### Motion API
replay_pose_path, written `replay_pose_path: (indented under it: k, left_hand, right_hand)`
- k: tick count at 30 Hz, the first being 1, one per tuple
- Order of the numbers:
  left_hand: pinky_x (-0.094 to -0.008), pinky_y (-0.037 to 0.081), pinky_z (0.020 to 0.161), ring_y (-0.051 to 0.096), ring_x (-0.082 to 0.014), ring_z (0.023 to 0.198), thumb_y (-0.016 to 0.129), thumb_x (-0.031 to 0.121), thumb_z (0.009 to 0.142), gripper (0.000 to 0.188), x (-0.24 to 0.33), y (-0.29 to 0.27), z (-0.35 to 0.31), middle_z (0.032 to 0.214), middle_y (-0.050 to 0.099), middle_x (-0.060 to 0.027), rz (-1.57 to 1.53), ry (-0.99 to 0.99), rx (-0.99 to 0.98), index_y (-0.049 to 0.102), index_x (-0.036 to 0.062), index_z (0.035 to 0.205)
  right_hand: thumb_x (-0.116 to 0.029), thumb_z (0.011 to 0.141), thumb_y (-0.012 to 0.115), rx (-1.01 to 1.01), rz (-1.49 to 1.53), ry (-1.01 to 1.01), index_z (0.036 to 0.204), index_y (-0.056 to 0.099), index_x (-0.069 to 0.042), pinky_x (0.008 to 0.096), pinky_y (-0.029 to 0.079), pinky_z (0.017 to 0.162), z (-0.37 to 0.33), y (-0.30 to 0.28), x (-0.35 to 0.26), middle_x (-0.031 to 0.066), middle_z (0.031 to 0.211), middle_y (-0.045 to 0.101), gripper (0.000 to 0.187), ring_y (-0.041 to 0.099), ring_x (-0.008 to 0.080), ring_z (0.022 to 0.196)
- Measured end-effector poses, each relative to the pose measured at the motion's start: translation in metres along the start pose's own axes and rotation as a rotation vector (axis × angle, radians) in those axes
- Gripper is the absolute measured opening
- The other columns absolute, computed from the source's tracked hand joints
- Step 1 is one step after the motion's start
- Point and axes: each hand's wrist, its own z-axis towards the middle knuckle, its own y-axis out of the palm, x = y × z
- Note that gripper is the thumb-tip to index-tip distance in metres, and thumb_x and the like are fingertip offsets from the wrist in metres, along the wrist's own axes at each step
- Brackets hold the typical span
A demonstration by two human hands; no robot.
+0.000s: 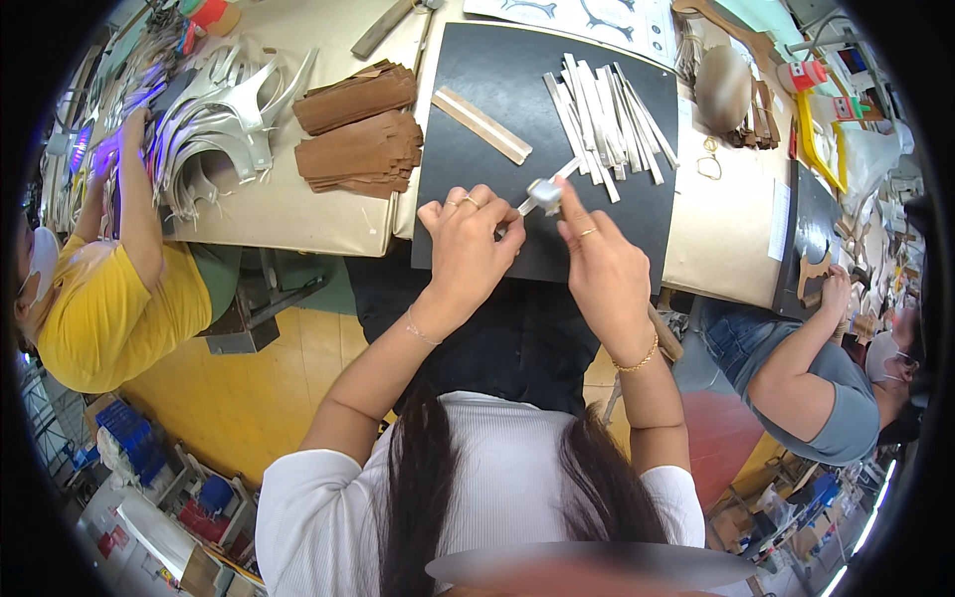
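Between the fingertips of my left hand [470,234] is the near end of a narrow white strip [569,169], which slants away over the black board [468,70]. My right hand [607,264] is closed round a hammer, its forefinger stretched toward the metal head [544,195]. That head covers the middle of the strip; whether they touch I cannot tell. The hammer's wooden handle [665,333] shows beside my right wrist. Beyond my hands lies a brown strip [482,124] with a white band along it. Several loose white strips [602,114] are piled at the board's far right.
Two stacks of brown leather pieces [360,149] lie left of the board, near silvery cut pieces [224,124]. A printed sheet [587,25] touches the far edge. A person in yellow [109,308] works at left, another in grey-blue [821,398] at right.
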Motion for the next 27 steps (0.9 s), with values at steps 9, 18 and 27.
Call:
replay_pose_path:
  k: [9,18,27]
  left_hand:
    - [-0.0384,0.029,0.083,0.056,-0.0188,0.085,0.08,0.015,0.078,0.007,0.0,-0.006,-0.009,0.082,0.064,0.0025,0.036,0.027,0.039,0.074,0.0116,0.08]
    - [-0.0414,0.03,0.083,0.056,-0.0222,0.089,0.077,0.012,0.075,0.008,-0.003,-0.006,-0.012,0.082,0.063,0.001,-0.018,-0.023,0.024,0.069,0.0118,0.075]
    - [-0.0396,0.029,0.082,0.056,-0.0208,0.085,0.079,0.013,0.076,0.01,-0.003,-0.006,-0.009,0.08,0.062,0.0016,0.015,0.012,0.032,0.069,0.0113,0.073]
  right_hand:
    - [-0.02,0.098,0.065,-0.061,-0.113,0.008,0.145,0.058,-0.024,0.0401,0.052,0.053,-0.01,0.008,0.0,0.0071,0.075,0.058,0.048,0.063,0.027,0.058]
    - [-0.013,0.095,0.068,0.069,0.084,0.014,0.147,0.057,-0.022,0.0402,0.051,0.055,-0.006,-0.002,-0.002,0.0079,0.077,0.059,0.053,0.064,0.0271,0.061]
    - [-0.01,0.093,0.069,-0.009,0.054,0.004,0.147,0.056,-0.021,0.0406,0.051,0.056,-0.007,0.002,-0.005,0.0082,0.076,0.057,0.056,0.062,0.0282,0.061]
